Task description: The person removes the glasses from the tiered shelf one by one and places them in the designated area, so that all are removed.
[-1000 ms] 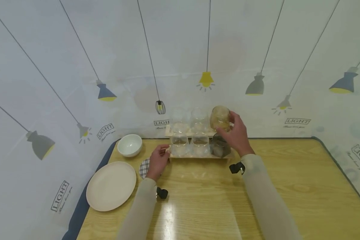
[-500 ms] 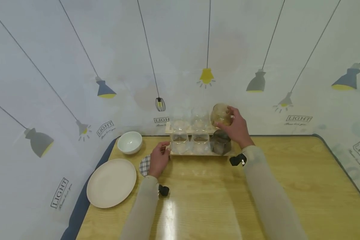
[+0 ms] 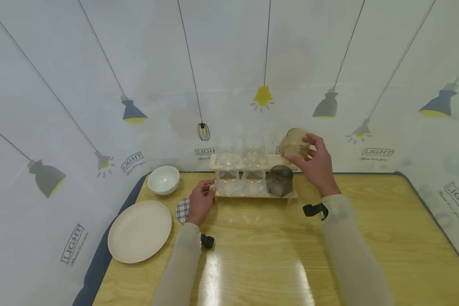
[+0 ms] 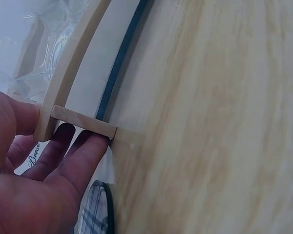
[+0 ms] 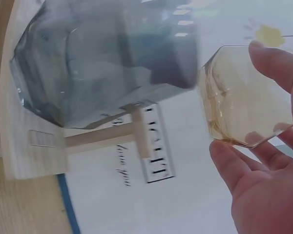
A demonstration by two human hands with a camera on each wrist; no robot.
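Observation:
My right hand [image 3: 318,165] grips an amber faceted glass [image 3: 295,143], holding it above the right end of a two-tier wooden rack [image 3: 272,161]. In the right wrist view the thumb lies on one side of the amber glass [image 5: 244,102] and the fingers on the other. My left hand [image 3: 201,202] holds the left end of the rack; in the left wrist view its thumb is at the shelf end [image 4: 48,119] and its fingers at the leg. A smoky grey glass [image 3: 280,182] stands at the right of the lower tier, beside clear glasses [image 3: 254,182].
More clear glasses [image 3: 253,148] stand on the upper tier. Left of the rack are a white bowl [image 3: 163,180], a large pale plate [image 3: 139,233] and a checked round coaster [image 3: 182,210]. A wall printed with lamps rises directly behind the wooden table [image 3: 260,242].
My right hand has moved the amber glass up and right, away from its place beside the clear glasses on the upper tier. My left hand stays at the rack's left end.

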